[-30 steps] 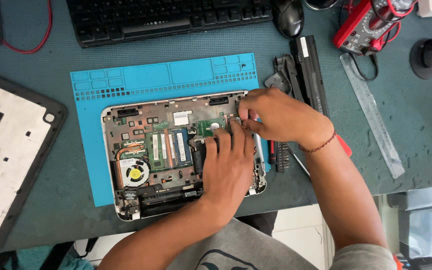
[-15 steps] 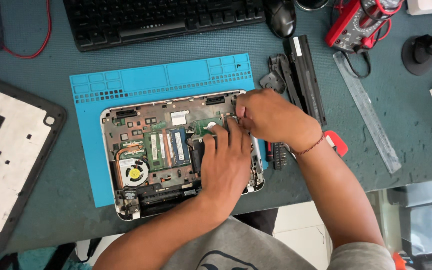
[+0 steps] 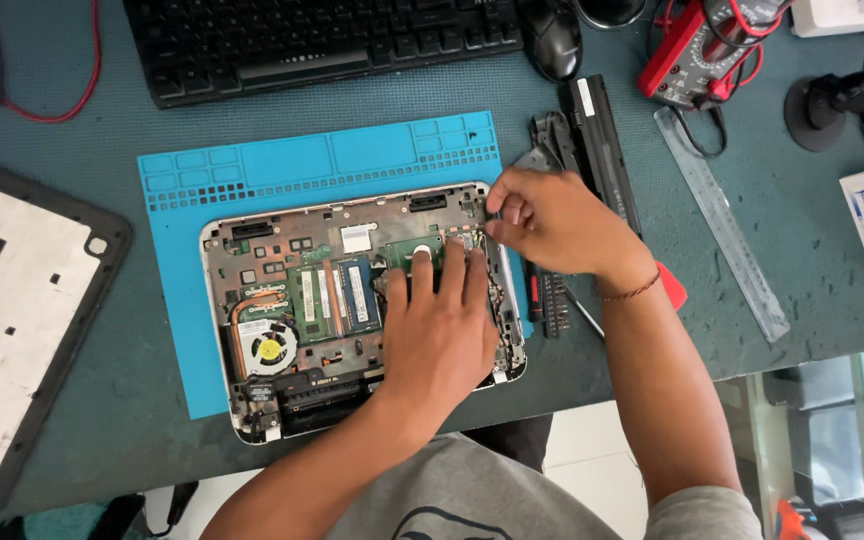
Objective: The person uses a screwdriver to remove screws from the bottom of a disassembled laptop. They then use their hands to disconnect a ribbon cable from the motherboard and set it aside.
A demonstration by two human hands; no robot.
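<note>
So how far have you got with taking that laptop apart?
Done: the bottom cover is off and lies to the left, and the laptop sits open on the blue mat. In hand: the left hand presses flat on the boards while the right hand works at the upper right corner. Left: the fan and memory sticks remain inside.

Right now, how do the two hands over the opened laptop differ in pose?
The left hand lies flat, fingers spread forward, pressing on the exposed circuit board of the opened silver laptop. The right hand is curled, fingertips pinched together at the board's upper right corner. The left forearm comes from below; the right reaches in from the side, a thin cord on its wrist. Both are bare and touch the board.
</note>
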